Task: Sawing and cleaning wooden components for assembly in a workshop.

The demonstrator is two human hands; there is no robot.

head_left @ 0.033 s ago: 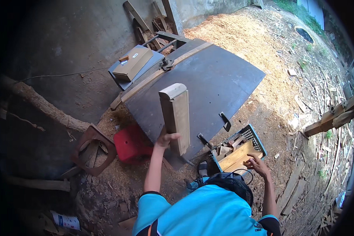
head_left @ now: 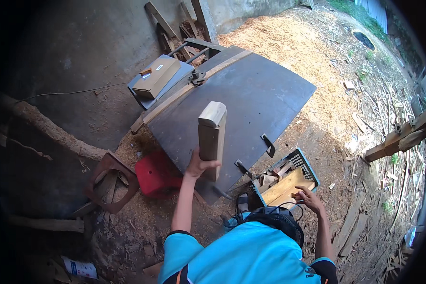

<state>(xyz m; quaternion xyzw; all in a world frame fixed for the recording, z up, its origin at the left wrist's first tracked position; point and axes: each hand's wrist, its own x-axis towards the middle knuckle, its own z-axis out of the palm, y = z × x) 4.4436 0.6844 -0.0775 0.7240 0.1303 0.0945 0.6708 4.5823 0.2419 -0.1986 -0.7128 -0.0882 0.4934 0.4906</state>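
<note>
Head view: the left grip (head_left: pixel 199 164) is closed on a wooden block (head_left: pixel 212 141), thumb across its near side, the other fingers mostly hidden by it. The block is held on end, its pale, rounded-edged top uppermost, in front of the dark bench (head_left: pixel 265 102), over the near corner; whether its lower end touches the top I cannot tell. The right grip (head_left: pixel 309 199) is open, fingers loosely curled with nothing seen in them, over the near side of the crate (head_left: pixel 310 165) with its yellowish boards (head_left: pixel 285 188).

Good handling here, as I judge it, means a firm hold low on the block, since most of its length rises above the hand and a slack wrist would let it tip. A second hand near the top would steady it. Turn it slowly so each face catches the light, and mind the black brackets (head_left: pixel 268 145) along the bench edge. The wooden strip (head_left: pixel 173 100) and clamp (head_left: pixel 197 77) lie well apart from it, so there is room to turn
</note>
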